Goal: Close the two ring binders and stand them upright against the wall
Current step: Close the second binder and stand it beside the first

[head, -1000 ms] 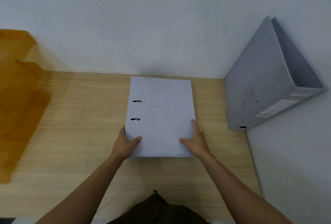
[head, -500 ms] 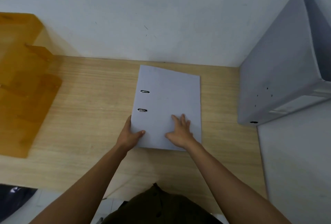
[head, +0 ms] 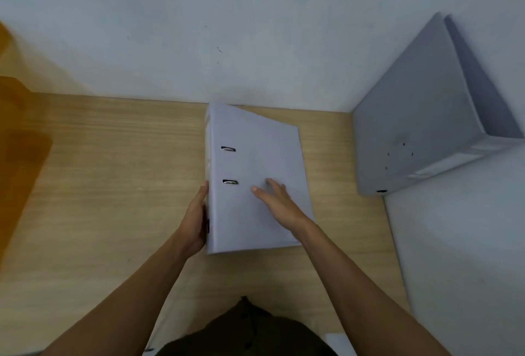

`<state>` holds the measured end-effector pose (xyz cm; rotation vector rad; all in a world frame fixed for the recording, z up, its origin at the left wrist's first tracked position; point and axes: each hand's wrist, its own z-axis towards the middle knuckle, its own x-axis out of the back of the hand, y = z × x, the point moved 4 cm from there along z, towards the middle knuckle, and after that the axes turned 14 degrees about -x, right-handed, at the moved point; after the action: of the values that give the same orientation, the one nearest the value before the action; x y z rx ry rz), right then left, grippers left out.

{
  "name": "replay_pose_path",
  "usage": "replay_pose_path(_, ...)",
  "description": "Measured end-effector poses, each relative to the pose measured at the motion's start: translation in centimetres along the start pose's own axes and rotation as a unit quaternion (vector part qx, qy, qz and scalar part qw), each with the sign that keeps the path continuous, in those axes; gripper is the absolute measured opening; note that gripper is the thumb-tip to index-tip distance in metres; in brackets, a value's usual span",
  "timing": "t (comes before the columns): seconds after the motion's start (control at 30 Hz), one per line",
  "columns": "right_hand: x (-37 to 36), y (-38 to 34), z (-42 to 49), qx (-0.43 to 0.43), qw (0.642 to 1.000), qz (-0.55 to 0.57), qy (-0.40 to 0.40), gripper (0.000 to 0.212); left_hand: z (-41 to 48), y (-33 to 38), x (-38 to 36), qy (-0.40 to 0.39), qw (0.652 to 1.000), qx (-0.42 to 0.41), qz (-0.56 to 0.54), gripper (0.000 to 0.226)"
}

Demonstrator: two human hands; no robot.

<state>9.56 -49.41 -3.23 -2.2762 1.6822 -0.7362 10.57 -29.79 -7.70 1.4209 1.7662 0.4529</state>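
Observation:
A closed white ring binder (head: 255, 156) with two metal slots in its cover is tilted up off the wooden desk (head: 113, 185), its spine side raised at the left. My left hand (head: 196, 219) grips the spine edge near the front corner. My right hand (head: 278, 202) lies flat on the cover, fingers spread. A second grey binder (head: 412, 128) stands closed in the right corner, leaning against the wall.
A white wall (head: 255, 28) runs along the back of the desk and a white side wall (head: 468, 242) bounds it on the right. An orange translucent tray (head: 17, 156) sits at the left edge. My dark clothing shows at the bottom.
The binder lay flat on the desk before; now its left side is lifted. My left hand has slid onto the spine, and my right hand has moved from the edge onto the cover.

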Motion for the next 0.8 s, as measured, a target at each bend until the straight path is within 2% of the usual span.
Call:
replay_pose_path(0.1, 0.5, -0.5, -1.5, 0.024, 0.997, 0.069, 0.001, 0.088, 0.2, 1.1, -2.3, -0.085, 0.993, 0.004, -0.08, 0.072)
replay_pose_path(0.17, 0.5, -1.2, -2.9, 0.044, 0.993, 0.106, -0.01, 0.09, -0.1, 2.1, -3.6, -0.128, 0.987, 0.003, -0.095, 0.072)
replay_pose_path(0.3, 1.0, -3.2, -5.8, 0.09, 0.987, 0.132, -0.025, 0.11, -1.4, 3.6, -5.9, -0.171, 0.983, -0.009, -0.06, 0.061)
replay_pose_path(0.37, 1.9, -3.9, -7.2, 0.119, 0.983, 0.136, -0.021, 0.098, -2.0, 4.2, -7.1, -0.189, 0.981, -0.016, -0.03, 0.064)
replay_pose_path(0.43, 3.6, -4.4, -8.7, 0.159, 0.979, 0.129, -0.01, 0.077, -2.9, 4.3, -9.1, -0.206, 0.978, -0.044, 0.012, 0.064)
replay_pose_path(0.47, 4.5, -4.5, -9.3, 0.174, 0.977, 0.12, 0.0, 0.073, -3.2, 4.0, -10.2, -0.211, 0.975, -0.061, 0.029, 0.063)
replay_pose_path(0.57, 7.1, -4.3, -10.6, 0.202, 0.972, 0.113, 0.042, 0.084, -4.6, 3.8, -13.8, -0.218, 0.964, -0.133, 0.07, 0.056)
replay_pose_path(0.63, 9.1, -3.4, -11.5, 0.248, 0.958, 0.128, 0.072, 0.084, -5.3, 3.9, -16.5, -0.233, 0.947, -0.192, 0.107, 0.057)
replay_pose_path(0.7, 11.1, -2.4, -12.1, 0.299, 0.94, 0.115, 0.118, 0.078, -5.8, 4.0, -18.3, -0.237, 0.931, -0.234, 0.151, 0.068)
replay_pose_path(0.8, 13.7, -0.2, -12.3, 0.32, 0.931, 0.097, 0.147, 0.081, -6.1, 2.6, -20.3, -0.221, 0.919, -0.266, 0.189, 0.084)
